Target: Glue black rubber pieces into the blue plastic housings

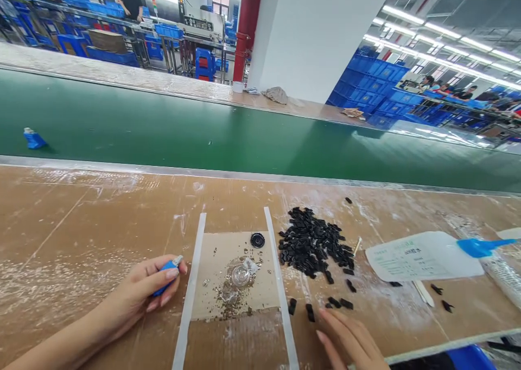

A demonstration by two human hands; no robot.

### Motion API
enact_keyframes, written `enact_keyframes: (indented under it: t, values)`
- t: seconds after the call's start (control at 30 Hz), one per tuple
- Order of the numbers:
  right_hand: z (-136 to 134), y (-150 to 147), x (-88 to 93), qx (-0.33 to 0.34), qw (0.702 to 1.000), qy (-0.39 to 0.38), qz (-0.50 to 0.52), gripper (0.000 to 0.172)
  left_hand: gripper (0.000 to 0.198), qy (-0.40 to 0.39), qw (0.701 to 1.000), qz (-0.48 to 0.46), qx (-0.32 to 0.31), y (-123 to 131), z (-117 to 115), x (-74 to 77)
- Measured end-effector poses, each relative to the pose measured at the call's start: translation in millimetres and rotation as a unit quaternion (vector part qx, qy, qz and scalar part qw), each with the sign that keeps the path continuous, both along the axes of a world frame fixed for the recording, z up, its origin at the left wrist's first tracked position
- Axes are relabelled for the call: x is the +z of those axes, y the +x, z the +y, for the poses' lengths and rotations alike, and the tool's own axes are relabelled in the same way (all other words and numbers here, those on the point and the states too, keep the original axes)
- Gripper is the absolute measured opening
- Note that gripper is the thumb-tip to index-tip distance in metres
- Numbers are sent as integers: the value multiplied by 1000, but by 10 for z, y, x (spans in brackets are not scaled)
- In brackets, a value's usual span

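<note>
My left hand (157, 283) is closed around a small blue piece with a silvery-white tip (165, 280), held just left of the taped sheet. Low at the right, my right hand (350, 337) has its fingers stretched out, holding nothing that shows. Its fingertips are beside a small black piece (310, 312); whether they touch cannot be made out. Past them lies a heap of small black parts (313, 240). Between my hands, a cardboard sheet (207, 299) carries a clear round piece (240, 275), a black toothed disc (257, 240) and scattered bits.
White tape strips (196, 261) flank the sheet. A white bottle with handwriting and a blue nozzle (423, 256) lies at the right. Beyond the bench runs a green conveyor belt (183, 126) bearing another blue piece (34, 139). Blue crates (362, 85) and people stand farther back.
</note>
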State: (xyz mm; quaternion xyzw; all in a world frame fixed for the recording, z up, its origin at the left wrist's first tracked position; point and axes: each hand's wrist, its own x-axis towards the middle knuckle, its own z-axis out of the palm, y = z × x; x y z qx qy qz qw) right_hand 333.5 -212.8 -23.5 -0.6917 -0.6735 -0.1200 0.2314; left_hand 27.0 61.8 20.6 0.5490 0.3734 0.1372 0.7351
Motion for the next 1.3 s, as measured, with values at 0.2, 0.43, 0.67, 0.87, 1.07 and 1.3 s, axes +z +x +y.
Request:
enact_keyframes:
  t: [0.2,0.43,0.67,0.87,1.07,1.3]
  values:
    - [254,-71,43,71,993,-8,-91,30,32,518,842,149,-3,-134,176,-73]
    - [325,-133,82,3,983,5,186,21,28,633,729,250,-77,-155,316,-81]
    - [378,-280,-119,-84,616,91,778,32,27,698,661,258,-100,-155,393,-41]
    - [435,-186,-201,-7,578,45,815,37,32,706,660,237,-95,-191,373,-56]
    - [603,-422,-54,-22,717,73,693,32,25,698,641,280,-154,-230,320,50]
    - [1127,-679,313,96,982,78,146,49,23,718,599,319,-156,-255,351,221]
